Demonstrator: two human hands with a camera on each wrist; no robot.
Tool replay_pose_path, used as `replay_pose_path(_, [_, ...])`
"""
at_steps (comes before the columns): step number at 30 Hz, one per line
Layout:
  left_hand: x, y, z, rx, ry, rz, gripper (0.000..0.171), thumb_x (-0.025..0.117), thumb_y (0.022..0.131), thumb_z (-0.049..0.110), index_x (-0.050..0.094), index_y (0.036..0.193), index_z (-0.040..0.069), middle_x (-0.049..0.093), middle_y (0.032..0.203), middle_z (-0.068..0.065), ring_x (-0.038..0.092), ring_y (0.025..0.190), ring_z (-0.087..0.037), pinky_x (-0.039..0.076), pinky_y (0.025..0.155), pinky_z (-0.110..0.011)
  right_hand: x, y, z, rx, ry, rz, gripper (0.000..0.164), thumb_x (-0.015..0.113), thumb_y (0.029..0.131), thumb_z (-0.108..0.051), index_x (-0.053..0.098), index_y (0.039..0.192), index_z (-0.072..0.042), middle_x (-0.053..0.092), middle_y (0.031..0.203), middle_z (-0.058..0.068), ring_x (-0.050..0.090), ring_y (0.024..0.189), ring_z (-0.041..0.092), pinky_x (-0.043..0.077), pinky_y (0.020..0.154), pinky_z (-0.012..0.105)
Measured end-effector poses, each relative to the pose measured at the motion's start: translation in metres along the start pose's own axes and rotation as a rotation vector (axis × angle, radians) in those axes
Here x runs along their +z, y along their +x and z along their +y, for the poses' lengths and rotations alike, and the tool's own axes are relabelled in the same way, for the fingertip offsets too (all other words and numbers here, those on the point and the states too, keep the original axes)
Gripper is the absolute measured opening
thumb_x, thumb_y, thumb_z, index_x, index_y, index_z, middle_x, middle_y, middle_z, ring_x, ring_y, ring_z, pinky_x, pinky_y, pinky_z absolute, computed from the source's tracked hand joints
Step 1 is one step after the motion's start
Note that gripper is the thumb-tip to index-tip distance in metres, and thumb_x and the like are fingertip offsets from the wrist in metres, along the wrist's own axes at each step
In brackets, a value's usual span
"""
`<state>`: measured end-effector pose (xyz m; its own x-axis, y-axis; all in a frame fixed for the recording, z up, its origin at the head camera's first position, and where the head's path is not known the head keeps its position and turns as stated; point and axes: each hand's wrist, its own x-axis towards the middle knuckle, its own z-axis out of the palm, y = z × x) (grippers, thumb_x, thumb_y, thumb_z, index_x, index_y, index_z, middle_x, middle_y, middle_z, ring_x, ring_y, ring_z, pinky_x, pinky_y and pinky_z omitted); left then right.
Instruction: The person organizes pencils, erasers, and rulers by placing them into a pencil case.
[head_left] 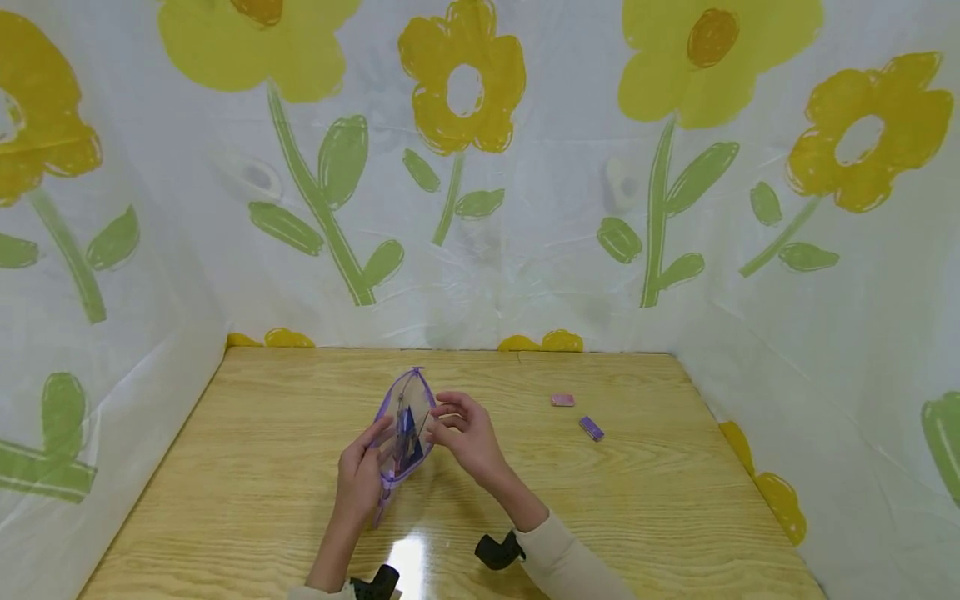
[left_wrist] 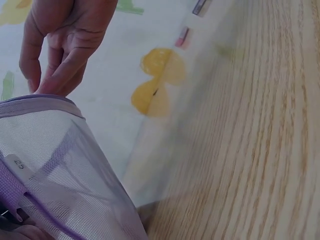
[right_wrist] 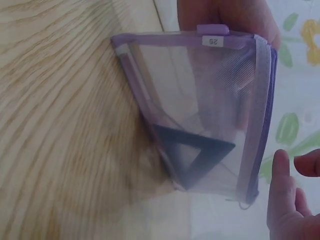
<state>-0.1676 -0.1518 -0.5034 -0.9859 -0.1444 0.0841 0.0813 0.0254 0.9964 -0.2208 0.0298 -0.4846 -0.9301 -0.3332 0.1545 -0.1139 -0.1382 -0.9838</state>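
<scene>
A see-through zip pouch (head_left: 386,481) with purple edging stands tilted over the table, its mouth spread apart. My left hand (head_left: 360,475) grips its near left side, thumb at the rim and fingers behind it. Inside, a dark blue triangle ruler (right_wrist: 215,147) shows through the clear wall in the right wrist view. Mesh covers the pouch's other side in the left wrist view. Close beside the right edge of the mouth is my right hand (head_left: 472,437), fingers loosely bent and apart, with nothing between them.
Two small blocks, one pink (head_left: 562,400) and one purple (head_left: 591,428), lie on the wooden table (head_left: 675,500) to the right. White cloth walls (head_left: 525,292) with printed flowers enclose its back and sides.
</scene>
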Motion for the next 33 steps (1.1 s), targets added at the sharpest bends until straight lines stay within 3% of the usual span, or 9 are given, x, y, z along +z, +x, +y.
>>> replay_pose_path(2, [0.0, -0.001, -0.001, -0.02, 0.013, 0.007, 0.052, 0.027, 0.099, -0.005, 0.051, 0.145, -0.004, 0.056, 0.14, -0.031, 0.074, 0.083, -0.031, 0.032, 0.03, -0.017, -0.004, -0.002, 0.003, 0.001, 0.011, 0.007, 0.045, 0.061, 0.095, 0.007, 0.048, 0.137, 0.013, 0.054, 0.121, 0.036, 0.066, 0.091, 0.013, 0.066, 0.084, 0.032])
replay_pose_path(3, [0.001, -0.001, -0.002, -0.028, 0.017, 0.009, 0.052, 0.027, 0.099, -0.005, 0.051, 0.145, -0.003, 0.056, 0.14, -0.031, 0.07, 0.066, -0.022, 0.033, 0.03, -0.017, -0.006, -0.003, 0.004, 0.0, 0.017, 0.012, 0.044, 0.061, 0.095, 0.008, 0.048, 0.136, 0.013, 0.054, 0.12, 0.037, 0.066, 0.09, 0.012, 0.066, 0.084, 0.032])
replay_pose_path(6, [0.001, -0.001, -0.004, -0.039, 0.037, 0.014, 0.053, 0.027, 0.098, -0.004, 0.053, 0.144, -0.001, 0.058, 0.139, -0.029, 0.036, 0.039, -0.006, 0.034, 0.031, -0.016, -0.012, -0.006, 0.007, 0.012, 0.02, 0.035, 0.043, 0.062, 0.094, 0.007, 0.051, 0.135, 0.01, 0.054, 0.121, 0.036, 0.066, 0.091, 0.012, 0.066, 0.085, 0.032])
replay_pose_path(8, [0.002, -0.001, -0.005, -0.028, 0.049, 0.01, 0.053, 0.027, 0.098, -0.004, 0.053, 0.144, -0.002, 0.058, 0.138, -0.029, 0.032, 0.036, -0.003, 0.034, 0.03, -0.016, -0.017, -0.008, 0.008, 0.022, 0.018, 0.051, 0.041, 0.063, 0.094, 0.005, 0.054, 0.134, 0.008, 0.055, 0.12, 0.034, 0.067, 0.093, 0.014, 0.065, 0.086, 0.033])
replay_pose_path(14, [0.003, 0.0, -0.004, -0.018, 0.057, 0.019, 0.053, 0.028, 0.097, -0.004, 0.055, 0.143, -0.001, 0.059, 0.138, -0.028, 0.033, 0.039, -0.003, 0.034, 0.03, -0.016, -0.035, -0.015, 0.011, 0.036, -0.018, 0.107, 0.039, 0.065, 0.091, 0.007, 0.057, 0.13, 0.008, 0.061, 0.115, 0.02, 0.067, 0.095, 0.016, 0.065, 0.086, 0.032])
replay_pose_path(22, [0.005, 0.0, -0.003, 0.001, 0.043, 0.016, 0.053, 0.027, 0.097, -0.006, 0.055, 0.142, -0.003, 0.059, 0.136, -0.03, 0.028, 0.036, -0.001, 0.031, 0.029, -0.015, -0.065, -0.023, 0.012, 0.033, -0.05, 0.209, 0.036, 0.066, 0.089, 0.009, 0.06, 0.125, 0.008, 0.062, 0.111, 0.015, 0.067, 0.092, 0.014, 0.065, 0.083, 0.027])
replay_pose_path(31, [0.004, 0.001, -0.005, -0.03, 0.073, 0.036, 0.051, 0.03, 0.098, -0.004, 0.057, 0.141, -0.001, 0.061, 0.135, -0.028, 0.03, 0.039, -0.003, 0.034, 0.031, -0.016, -0.105, -0.04, 0.022, 0.086, -0.088, 0.322, 0.041, 0.065, 0.092, 0.009, 0.054, 0.131, 0.015, 0.058, 0.121, 0.032, 0.067, 0.092, 0.013, 0.063, 0.082, 0.022])
replay_pose_path(33, [0.004, 0.001, -0.005, -0.03, 0.069, 0.037, 0.052, 0.029, 0.098, -0.004, 0.056, 0.142, -0.001, 0.061, 0.136, -0.028, 0.048, 0.049, -0.003, 0.033, 0.032, -0.016, -0.114, -0.044, 0.023, 0.094, -0.105, 0.344, 0.042, 0.065, 0.092, 0.007, 0.053, 0.131, 0.015, 0.058, 0.121, 0.03, 0.066, 0.094, 0.012, 0.062, 0.082, 0.021])
